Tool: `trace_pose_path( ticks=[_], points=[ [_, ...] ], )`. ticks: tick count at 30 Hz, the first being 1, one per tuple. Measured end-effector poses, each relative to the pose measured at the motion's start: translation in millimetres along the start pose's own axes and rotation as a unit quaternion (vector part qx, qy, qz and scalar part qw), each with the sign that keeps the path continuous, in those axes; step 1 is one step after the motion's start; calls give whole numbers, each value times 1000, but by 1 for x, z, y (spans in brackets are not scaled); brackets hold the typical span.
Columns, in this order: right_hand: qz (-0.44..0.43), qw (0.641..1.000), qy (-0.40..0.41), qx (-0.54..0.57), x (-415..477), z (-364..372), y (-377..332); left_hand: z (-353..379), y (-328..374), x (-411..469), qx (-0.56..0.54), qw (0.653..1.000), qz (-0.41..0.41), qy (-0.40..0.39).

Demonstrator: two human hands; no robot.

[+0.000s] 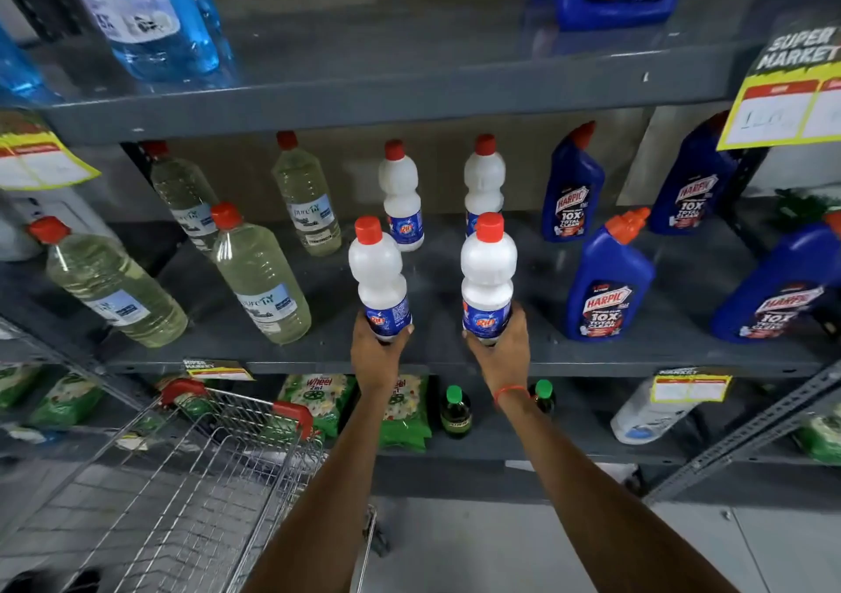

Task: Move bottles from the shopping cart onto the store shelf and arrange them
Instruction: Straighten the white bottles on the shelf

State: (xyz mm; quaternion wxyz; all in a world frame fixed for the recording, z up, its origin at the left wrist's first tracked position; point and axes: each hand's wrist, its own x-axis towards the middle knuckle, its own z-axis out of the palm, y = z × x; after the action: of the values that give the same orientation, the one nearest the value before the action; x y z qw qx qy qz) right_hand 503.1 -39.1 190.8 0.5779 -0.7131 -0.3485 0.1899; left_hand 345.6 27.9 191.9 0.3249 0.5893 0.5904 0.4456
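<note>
White plastic, red screw caps and blue labels mark the two bottles being set at the front of the grey store shelf (455, 351). Each stands upright, long axis vertical, cap up. The left hand (380, 351) has its fingers wrapped around the base of the left bottle (380, 274); the right hand (500, 351) likewise clasps the right bottle (488, 274). Two matching bottles (400, 192) stand behind them. The wire shopping cart (205, 478) sits lower left.

Dim even light; wide-angle bending, blurred edges; centre sharp.
</note>
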Motion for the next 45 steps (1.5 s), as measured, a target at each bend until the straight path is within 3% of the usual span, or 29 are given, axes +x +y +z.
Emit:
trace_pose_path(
  ticks=[10,14,17,21,23,27,32,37,45],
  points=[
    [-2,1000,13,-6,-7,2,-4,-2,5,-12,0,1000,3,4],
    [-116,986,98,-74,-19,-17,-13,7,37,-48,58,976,190,86],
    [-153,972,154,-88,-14,-45,-16,34,72,-78,44,960,272,46],
    [-137,968,189,-92,2,-98,-6,83,111,-119,-27,942,330,-57],
    [-138,965,202,-99,9,-129,3,109,122,-133,-52,946,301,-111],
    [-126,953,254,-110,30,-196,33,154,131,-122,-119,969,141,-166],
    [13,963,244,-117,67,-262,74,177,122,-78,-113,948,22,-296],
    [54,979,172,-92,95,-282,93,178,119,-70,-102,934,-2,-343],
    [43,977,188,-90,102,-280,101,180,118,-72,-103,937,-15,-332]
  ],
)
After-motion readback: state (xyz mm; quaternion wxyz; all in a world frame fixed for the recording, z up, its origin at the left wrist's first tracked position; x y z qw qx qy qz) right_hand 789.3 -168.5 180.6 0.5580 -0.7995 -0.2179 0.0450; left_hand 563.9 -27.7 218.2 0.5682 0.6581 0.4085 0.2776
